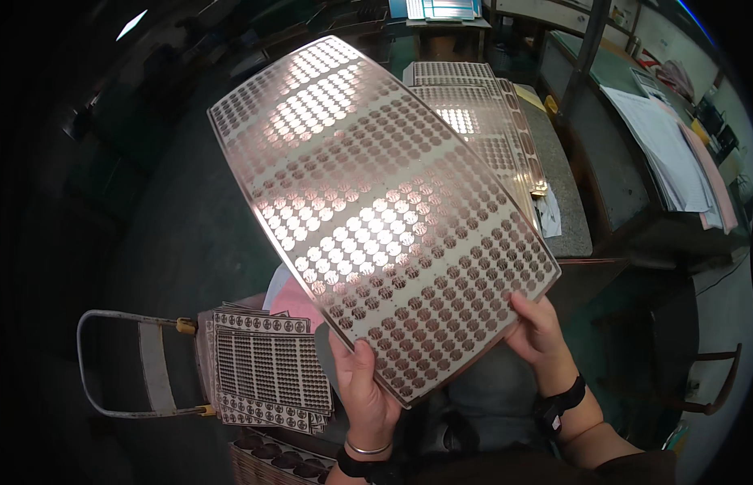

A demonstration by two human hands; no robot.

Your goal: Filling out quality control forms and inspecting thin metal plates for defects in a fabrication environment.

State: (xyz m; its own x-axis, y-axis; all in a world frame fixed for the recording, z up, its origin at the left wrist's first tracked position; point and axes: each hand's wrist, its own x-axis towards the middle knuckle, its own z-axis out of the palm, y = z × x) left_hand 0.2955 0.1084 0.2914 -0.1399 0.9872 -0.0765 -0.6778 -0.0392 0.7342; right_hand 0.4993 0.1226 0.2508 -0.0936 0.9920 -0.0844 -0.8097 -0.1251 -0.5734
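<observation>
A large, shiny copper-patterned circuit board panel (417, 234), covered in rows of small round shapes, is held up tilted before me. My left hand (364, 388) grips its near left edge, thumb on the face and fingers behind. At the near right corner my right hand (538, 327) holds the panel the same way, its thumb on top. The fingers behind the panel are mostly hidden. To the left of my left hand lies a stack of similar panels (271, 368) with dark dot rows.
A hand trolley (154, 368) with a bent metal handle stands at left. More panels (506, 137) are piled on a table (566, 202) beyond. Paper sheets (659, 153) lie on a desk at right, near a chair (716, 380). Another panel stack (279, 457) sits low in front.
</observation>
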